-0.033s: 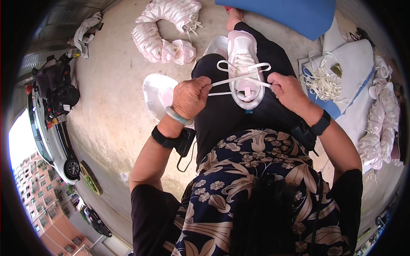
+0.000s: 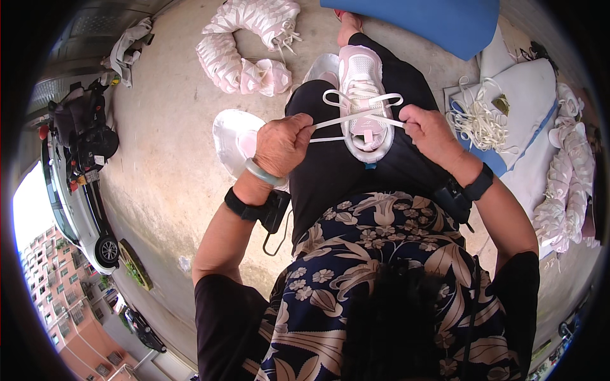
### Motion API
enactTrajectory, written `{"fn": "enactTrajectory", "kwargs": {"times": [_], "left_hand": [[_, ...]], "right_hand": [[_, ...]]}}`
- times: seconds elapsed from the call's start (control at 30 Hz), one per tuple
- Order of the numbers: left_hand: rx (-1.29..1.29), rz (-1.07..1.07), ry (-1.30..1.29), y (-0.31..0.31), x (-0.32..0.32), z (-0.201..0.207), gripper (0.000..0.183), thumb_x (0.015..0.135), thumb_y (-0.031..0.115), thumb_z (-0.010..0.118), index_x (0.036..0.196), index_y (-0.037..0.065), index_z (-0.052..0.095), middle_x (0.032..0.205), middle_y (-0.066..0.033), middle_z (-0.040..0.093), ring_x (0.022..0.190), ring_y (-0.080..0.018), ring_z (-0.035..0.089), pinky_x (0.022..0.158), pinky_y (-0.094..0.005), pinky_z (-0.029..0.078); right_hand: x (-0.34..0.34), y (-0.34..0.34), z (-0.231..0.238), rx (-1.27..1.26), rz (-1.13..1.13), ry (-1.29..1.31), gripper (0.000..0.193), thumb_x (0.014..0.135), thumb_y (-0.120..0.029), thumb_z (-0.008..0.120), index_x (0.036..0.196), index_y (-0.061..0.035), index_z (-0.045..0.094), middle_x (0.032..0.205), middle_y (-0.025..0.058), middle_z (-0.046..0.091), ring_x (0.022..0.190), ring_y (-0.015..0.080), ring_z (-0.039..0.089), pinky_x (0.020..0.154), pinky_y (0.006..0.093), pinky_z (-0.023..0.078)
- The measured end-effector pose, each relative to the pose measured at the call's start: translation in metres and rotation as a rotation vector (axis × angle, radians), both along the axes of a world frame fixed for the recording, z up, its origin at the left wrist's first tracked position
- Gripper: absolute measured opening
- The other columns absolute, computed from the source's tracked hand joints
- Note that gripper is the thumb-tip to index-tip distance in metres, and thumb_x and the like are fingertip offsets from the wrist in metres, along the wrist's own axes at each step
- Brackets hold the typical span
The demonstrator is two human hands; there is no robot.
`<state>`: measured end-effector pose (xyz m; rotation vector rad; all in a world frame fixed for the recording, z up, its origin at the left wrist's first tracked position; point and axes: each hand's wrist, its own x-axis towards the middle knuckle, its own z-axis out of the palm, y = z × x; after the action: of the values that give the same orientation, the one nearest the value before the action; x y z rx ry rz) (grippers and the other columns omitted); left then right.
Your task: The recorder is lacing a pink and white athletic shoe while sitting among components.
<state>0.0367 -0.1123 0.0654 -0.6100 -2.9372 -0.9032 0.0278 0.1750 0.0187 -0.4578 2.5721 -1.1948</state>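
Well left of the pink-and-white shoe point(image 2: 361, 82), a white car point(image 2: 71, 197) stands on concrete floor point(image 2: 165, 140). The shoe rests on dark trousers point(image 2: 327, 170), its tongue mark point(image 2: 366, 124) too small to read. Flanking it, left hand point(image 2: 283, 141) and right hand point(image 2: 432, 132) each have a closed grip on white lace point(image 2: 330, 122).

No words or numbers could be read clearly. A small printed mark stood on the pink tongue point(image 2: 366, 125) of the white-and-pink shoe point(image 2: 361, 103) — too tiny to make out — and a little pale label point(image 2: 99, 160) on the dark scooter point(image 2: 82, 130) was just as illegible.
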Motion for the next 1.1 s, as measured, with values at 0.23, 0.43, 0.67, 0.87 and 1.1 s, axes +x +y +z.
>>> {"fn": "enactTrajectory", "kwargs": {"times": [0.23, 0.43, 0.67, 0.87, 1.1], "left_hand": [[-0.348, -0.037, 0.066, -0.004, 0.004, 0.004, 0.013, 0.076, 0.014, 0.062, 0.085, 0.006, 0.060, 0.068, -0.0113, 0.060, 0.057, -0.0280, 0.059, 0.050, -0.0348, 0.046], [-0.438, -0.073, 0.175, 0.005, 0.004, 0.016, 0.008, 0.078, 0.015, 0.058, 0.079, 0.007, 0.058, 0.065, -0.0099, 0.058, 0.055, -0.0288, 0.058, 0.048, -0.0366, 0.046], [-0.443, -0.237, -0.003, 0.008, 0.001, 0.034, 0.010, 0.078, 0.015, 0.057, 0.076, 0.005, 0.057, 0.062, -0.0130, 0.056, 0.058, -0.0323, 0.057, 0.053, -0.0395, 0.045], [-0.044, -0.391, -0.386, 0.016, 0.006, 0.054, 0.007, 0.077, 0.010, 0.061, 0.076, 0.004, 0.058, 0.060, -0.0132, 0.056, 0.056, -0.0308, 0.056, 0.051, -0.0354, 0.043], [0.267, -0.659, -0.528, 0.061, 0.020, 0.072, 0.007, 0.075, 0.006, 0.063, 0.076, 0.003, 0.057, 0.061, -0.0133, 0.055, 0.057, -0.0290, 0.057, 0.050, -0.0341, 0.042]], "right_hand": [[-0.007, 0.015, 0.012, 0.041, -0.031, 0.158, 0.010, 0.079, -0.014, 0.056, 0.082, -0.0054, 0.051, 0.069, 0.0149, 0.058, 0.067, 0.0338, 0.057, 0.058, 0.0408, 0.043], [0.000, 0.021, 0.000, 0.399, 0.166, 0.349, 0.016, 0.082, -0.021, 0.055, 0.078, -0.0068, 0.049, 0.070, 0.0102, 0.056, 0.065, 0.0312, 0.057, 0.056, 0.0405, 0.044], [0.000, 0.033, -0.002, 0.267, 0.124, 0.419, 0.013, 0.084, -0.017, 0.050, 0.077, -0.0062, 0.048, 0.068, 0.0117, 0.055, 0.064, 0.0325, 0.056, 0.055, 0.0411, 0.044], [0.002, 0.058, -0.012, 0.426, 0.032, 0.413, 0.009, 0.080, -0.013, 0.051, 0.075, -0.0055, 0.049, 0.071, 0.0116, 0.056, 0.067, 0.0317, 0.057, 0.057, 0.0406, 0.045], [-0.017, 0.021, 0.006, 0.108, -0.055, 0.522, 0.007, 0.075, -0.011, 0.054, 0.078, -0.0067, 0.059, 0.075, 0.0088, 0.055, 0.076, 0.0287, 0.057, 0.066, 0.0403, 0.044]]}}
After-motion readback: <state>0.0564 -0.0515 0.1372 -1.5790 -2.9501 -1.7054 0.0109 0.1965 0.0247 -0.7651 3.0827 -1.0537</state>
